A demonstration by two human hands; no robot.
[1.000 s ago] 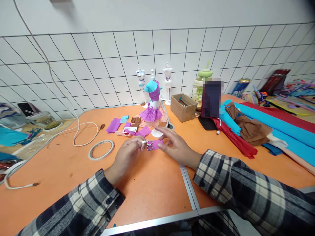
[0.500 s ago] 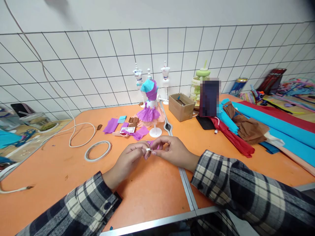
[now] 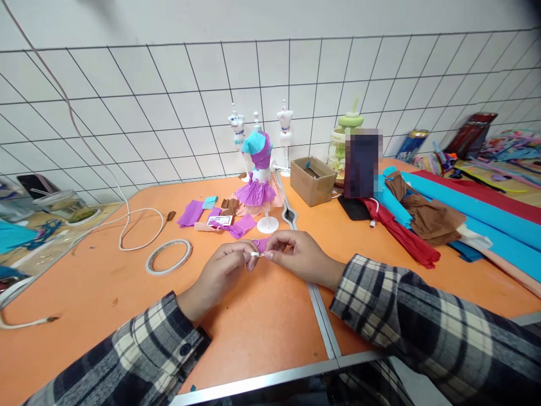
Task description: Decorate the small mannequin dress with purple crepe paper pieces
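Observation:
My left hand [image 3: 228,266] pinches a small white strip [image 3: 255,254] between thumb and fingers, above the orange table. Close against it, my right hand [image 3: 296,256] is closed in a pinch at the strip's other end, where a thin pinkish bit shows. Just behind the fingers lies a piece of purple paper [image 3: 262,245], partly hidden, with a scissor-like ring handle beside it. Farther back stands a small dress form [image 3: 258,163] in a blue and purple top and a ruffled purple skirt, on a white round base.
A tape roll [image 3: 168,257] and a white cable [image 3: 143,211] lie to the left. Paper scraps [image 3: 192,213] surround the dress form, with two more dress forms behind. To the right are a cardboard box [image 3: 313,181], a phone [image 3: 361,166], a green-lidded bottle and coloured paper rolls [image 3: 486,208].
My right hand has drawn slightly to the right, and a little more of the strip's pinkish end shows between the hands. The camera view has shifted slightly.

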